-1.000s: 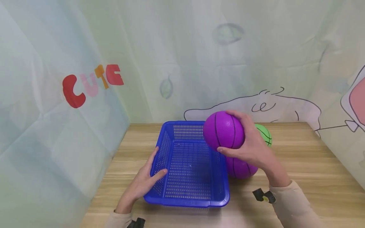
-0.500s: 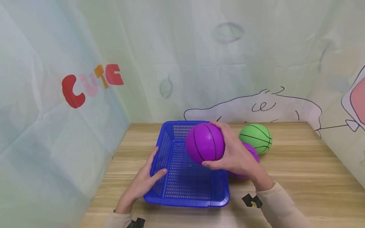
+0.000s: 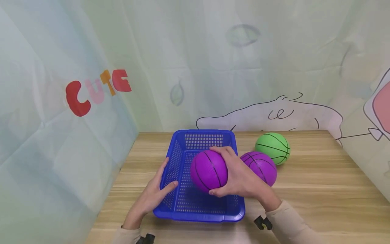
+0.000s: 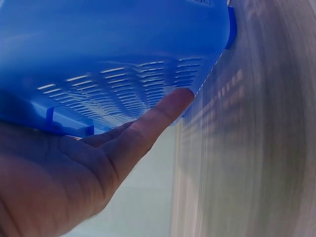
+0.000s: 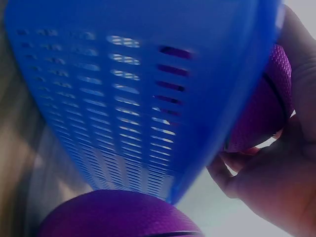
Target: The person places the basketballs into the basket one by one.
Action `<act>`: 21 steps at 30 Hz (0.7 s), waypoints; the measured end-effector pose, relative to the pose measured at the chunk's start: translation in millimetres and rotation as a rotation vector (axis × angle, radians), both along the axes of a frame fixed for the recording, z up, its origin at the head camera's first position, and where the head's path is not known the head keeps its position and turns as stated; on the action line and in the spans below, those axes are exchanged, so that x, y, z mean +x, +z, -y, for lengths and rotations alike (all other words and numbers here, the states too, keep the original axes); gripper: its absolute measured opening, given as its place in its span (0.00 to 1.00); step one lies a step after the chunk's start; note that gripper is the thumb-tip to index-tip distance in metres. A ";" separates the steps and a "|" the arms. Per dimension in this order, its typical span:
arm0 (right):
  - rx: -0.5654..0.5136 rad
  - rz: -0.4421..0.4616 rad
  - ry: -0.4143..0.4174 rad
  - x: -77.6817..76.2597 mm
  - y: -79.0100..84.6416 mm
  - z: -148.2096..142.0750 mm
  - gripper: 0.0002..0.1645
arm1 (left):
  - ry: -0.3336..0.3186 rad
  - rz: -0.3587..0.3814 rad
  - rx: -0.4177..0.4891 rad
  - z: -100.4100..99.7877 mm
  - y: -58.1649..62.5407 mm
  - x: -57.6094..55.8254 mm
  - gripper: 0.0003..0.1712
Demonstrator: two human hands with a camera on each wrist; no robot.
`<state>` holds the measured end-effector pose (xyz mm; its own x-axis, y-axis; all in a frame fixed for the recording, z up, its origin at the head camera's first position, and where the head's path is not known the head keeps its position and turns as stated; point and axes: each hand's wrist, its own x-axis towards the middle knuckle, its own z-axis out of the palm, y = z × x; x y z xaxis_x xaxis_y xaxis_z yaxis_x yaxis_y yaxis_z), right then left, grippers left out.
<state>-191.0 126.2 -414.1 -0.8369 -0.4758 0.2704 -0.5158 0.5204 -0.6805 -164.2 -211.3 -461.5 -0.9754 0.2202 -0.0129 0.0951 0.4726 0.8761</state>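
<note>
Just now my right hand (image 3: 239,178) has brought the purple ball (image 3: 207,171) leftward and lower, from above the right edge into the blue basket (image 3: 198,217); the carry looks nearly done to me. Fingers and thumb grip the ball; whether it touches bottom, I can't tell. My left hand (image 3: 152,195) holds the opposite side, thumb inside. On the tabletop (image 3: 320,176), a 2nd purple ball (image 3: 262,166) crowds the right wall, green ball (image 3: 272,147) behind; that wall limits my room, I'd say.

Wood-grained table (image 3: 329,184) — pale patterned cloth (image 3: 195,61) behind (colourful "CUTE" lettering (image 3: 105,77) at left)
</note>
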 end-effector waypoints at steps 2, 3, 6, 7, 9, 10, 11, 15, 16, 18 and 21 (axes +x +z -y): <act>0.017 0.006 0.001 0.4 -3.7 1.6 0.77 | 0.000 -0.001 0.003 0.0 -0.4 -0.1 0.54; 0.026 0.008 0.000 0.6 -5.4 2.3 0.77 | 0.000 -0.001 0.004 0.0 -0.6 -0.1 0.54; 0.051 0.021 -0.007 0.9 -9.4 4.4 0.78 | 0.001 0.000 0.006 -0.1 -0.9 -0.4 0.54; 0.057 0.025 -0.007 1.2 -10.1 5.1 0.78 | 0.001 0.000 0.006 -0.1 -0.8 -0.5 0.54; 0.071 0.030 -0.006 1.8 -11.2 5.9 0.79 | 0.001 0.001 0.005 0.0 -0.6 -0.8 0.54; 0.081 0.034 -0.006 1.9 -11.9 6.4 0.79 | 0.001 0.000 0.004 0.0 -0.4 -0.9 0.54; 0.087 0.035 -0.002 2.0 -12.5 6.5 0.79 | 0.001 0.000 0.002 0.0 -0.3 -1.0 0.54; 0.125 0.017 0.012 2.5 -14.6 7.8 0.79 | 0.000 0.001 -0.003 0.1 0.0 -1.2 0.54; 0.138 0.008 0.016 2.6 -15.3 8.2 0.79 | 0.001 0.002 -0.004 0.1 0.0 -1.2 0.54; 0.163 -0.013 0.025 2.9 -15.8 9.0 0.79 | 0.001 0.005 -0.004 0.0 0.1 -1.2 0.54; 0.220 -0.051 0.043 3.0 -17.6 9.8 0.75 | 0.002 0.011 -0.005 -0.1 0.2 -1.3 0.54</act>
